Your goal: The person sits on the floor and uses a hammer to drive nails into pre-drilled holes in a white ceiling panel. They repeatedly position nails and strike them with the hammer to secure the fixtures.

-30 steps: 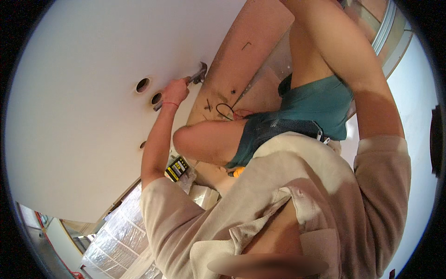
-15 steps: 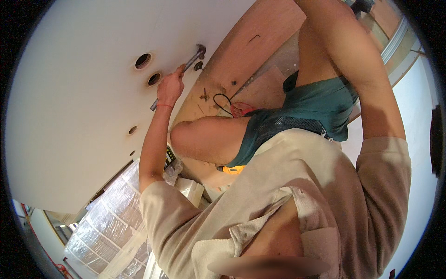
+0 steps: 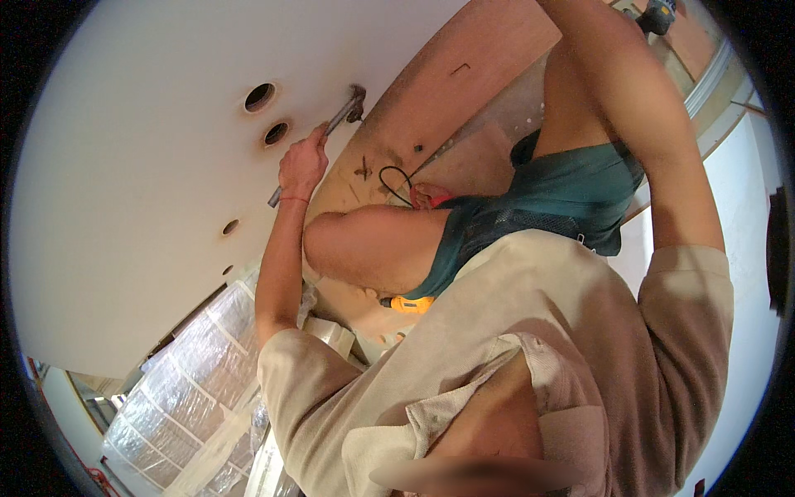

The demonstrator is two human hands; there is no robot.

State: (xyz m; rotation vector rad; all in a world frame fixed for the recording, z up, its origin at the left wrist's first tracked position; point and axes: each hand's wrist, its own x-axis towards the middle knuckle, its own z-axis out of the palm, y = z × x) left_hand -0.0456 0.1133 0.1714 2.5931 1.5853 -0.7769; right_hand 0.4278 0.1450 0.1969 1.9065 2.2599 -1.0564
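Note:
My left hand is closed around the handle of a claw hammer, held against or just off a large white panel. The hammer's dark head is right at a small dark fitting near the panel's lower edge and partly covers it. Whether they touch, I cannot tell. Round holes with browned rims, a larger one and another, are cut in the white panel near my left hand. My right arm reaches up past the top edge, so my right hand is out of sight.
A yellow power tool lies by my left thigh. A black cable loop and a bent metal rod are on the brownish board. Plastic-wrapped stacked goods stand at lower left. A dark tool shows at upper right.
The hammer's head has come down closer to the dark fitting and now overlaps it. My left hand keeps its grip. The whole view has shifted slightly.

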